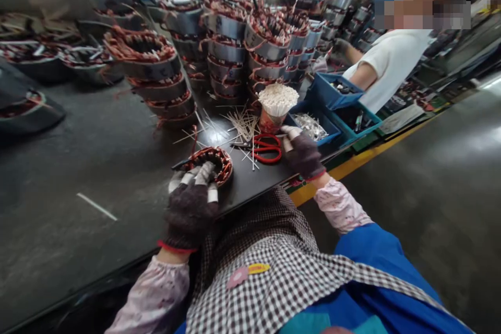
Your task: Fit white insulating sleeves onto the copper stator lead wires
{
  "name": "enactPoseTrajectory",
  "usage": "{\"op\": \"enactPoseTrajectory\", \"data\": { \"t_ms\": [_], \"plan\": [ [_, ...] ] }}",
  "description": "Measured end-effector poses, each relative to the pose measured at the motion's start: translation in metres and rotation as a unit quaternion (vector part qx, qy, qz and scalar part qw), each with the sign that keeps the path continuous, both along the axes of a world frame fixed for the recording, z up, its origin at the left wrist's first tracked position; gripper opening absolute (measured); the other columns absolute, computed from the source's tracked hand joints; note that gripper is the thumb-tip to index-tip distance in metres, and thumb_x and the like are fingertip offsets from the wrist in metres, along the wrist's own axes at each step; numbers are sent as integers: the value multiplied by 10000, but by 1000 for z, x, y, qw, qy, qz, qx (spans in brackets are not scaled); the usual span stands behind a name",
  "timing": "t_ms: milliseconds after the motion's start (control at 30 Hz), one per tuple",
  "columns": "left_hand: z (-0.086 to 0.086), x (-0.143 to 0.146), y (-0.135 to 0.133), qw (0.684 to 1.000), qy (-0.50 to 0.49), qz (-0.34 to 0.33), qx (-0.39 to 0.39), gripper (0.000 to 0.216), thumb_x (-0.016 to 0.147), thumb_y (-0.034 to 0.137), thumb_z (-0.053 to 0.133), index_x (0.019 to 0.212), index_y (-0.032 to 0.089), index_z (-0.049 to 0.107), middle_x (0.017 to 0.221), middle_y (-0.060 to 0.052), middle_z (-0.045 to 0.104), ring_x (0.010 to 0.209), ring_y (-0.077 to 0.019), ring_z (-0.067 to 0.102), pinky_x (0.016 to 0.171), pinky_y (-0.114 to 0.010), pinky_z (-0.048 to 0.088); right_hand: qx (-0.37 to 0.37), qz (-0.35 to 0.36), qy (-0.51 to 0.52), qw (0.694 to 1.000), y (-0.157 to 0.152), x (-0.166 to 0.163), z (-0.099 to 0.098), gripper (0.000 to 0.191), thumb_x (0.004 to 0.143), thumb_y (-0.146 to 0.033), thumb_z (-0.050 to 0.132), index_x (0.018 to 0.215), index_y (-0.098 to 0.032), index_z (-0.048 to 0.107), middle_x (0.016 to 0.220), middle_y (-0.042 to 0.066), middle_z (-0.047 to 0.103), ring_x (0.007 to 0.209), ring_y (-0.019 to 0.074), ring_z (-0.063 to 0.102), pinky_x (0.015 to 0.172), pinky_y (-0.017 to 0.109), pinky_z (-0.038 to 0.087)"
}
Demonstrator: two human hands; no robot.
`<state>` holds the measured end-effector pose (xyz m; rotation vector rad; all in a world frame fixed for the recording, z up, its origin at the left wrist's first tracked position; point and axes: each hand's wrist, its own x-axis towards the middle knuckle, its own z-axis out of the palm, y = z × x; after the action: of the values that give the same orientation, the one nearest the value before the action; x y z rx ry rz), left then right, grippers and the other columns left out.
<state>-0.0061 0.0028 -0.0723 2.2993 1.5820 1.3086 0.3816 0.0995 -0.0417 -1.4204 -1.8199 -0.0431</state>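
Note:
A round motor stator (213, 163) with copper windings lies flat on the dark table (97, 156) near its front edge. My left hand (191, 201), in a dark glove with white-taped fingertips, rests on the stator's near rim with its fingers curled over it. My right hand (302, 152), gloved the same way, is beside the red-handled scissors (265, 147) and in front of a red cup (276, 108) packed with white sticks. Its fingers are bent; nothing shows plainly in them.
Tall stacks of wound stators (230, 47) fill the back of the table. Loose thin sticks (242, 125) lie scattered around the scissors. Blue bins (336, 109) stand at the right, where another person in a white top (391, 62) works. Grey floor lies to the right.

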Motion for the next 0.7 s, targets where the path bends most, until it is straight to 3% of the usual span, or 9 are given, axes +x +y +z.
{"op": "enactPoseTrajectory", "data": {
  "t_ms": [100,200,267,367,467,600,700],
  "plan": [
    [-3,-1,-1,1000,2,6,12,1087,1002,399,718,1968,780,396,1570,99,955,1342,-526,945,1337,-916,654,31,-90,20,995,1,75,38,301,1198,-218,747,1428,-115,911,1408,215,967,1317,280,909,1275,444,685],
    [-7,0,0,998,22,20,54,886,1065,320,702,1922,534,640,1484,-33,991,1305,-473,961,1348,-828,685,5,-223,-23,974,13,138,89,340,1187,-283,770,1445,-108,907,1412,246,954,1342,351,905,1279,507,674],
    [-10,1,2,995,46,29,80,710,1108,260,693,1806,362,767,1431,-120,995,1287,-452,966,1334,-780,701,-24,-269,-68,960,29,161,121,393,1203,-340,757,1507,-139,902,1473,265,941,1407,416,886,1306,554,665],
    [-13,2,5,991,63,35,115,568,1143,240,675,1689,300,822,1368,-163,996,1237,-452,970,1275,-773,729,-106,-290,-129,942,62,167,159,456,1222,-386,717,1579,-170,902,1549,261,929,1457,452,859,1320,577,660],
    [-15,1,6,991,53,42,119,555,1134,241,676,1660,307,841,1348,-163,998,1211,-462,973,1267,-795,732,-210,-285,-163,921,101,157,182,463,1173,-320,800,1593,-172,923,1587,235,930,1431,401,868,1295,512,661],
    [-16,-1,3,996,26,37,78,667,1068,258,718,1707,405,836,1424,-119,995,1288,-470,966,1324,-822,721,-282,-240,-167,914,138,139,196,416,1152,-254,844,1500,-58,958,1621,270,908,1430,299,871,1246,426,591],
    [-14,2,1,996,26,36,71,753,1050,234,737,1763,465,799,1453,-104,991,1331,-458,961,1356,-803,722,-318,-204,-165,911,151,128,199,332,1162,-231,769,1211,6,997,1543,308,920,1382,245,883,1179,454,559]
  ]
}}
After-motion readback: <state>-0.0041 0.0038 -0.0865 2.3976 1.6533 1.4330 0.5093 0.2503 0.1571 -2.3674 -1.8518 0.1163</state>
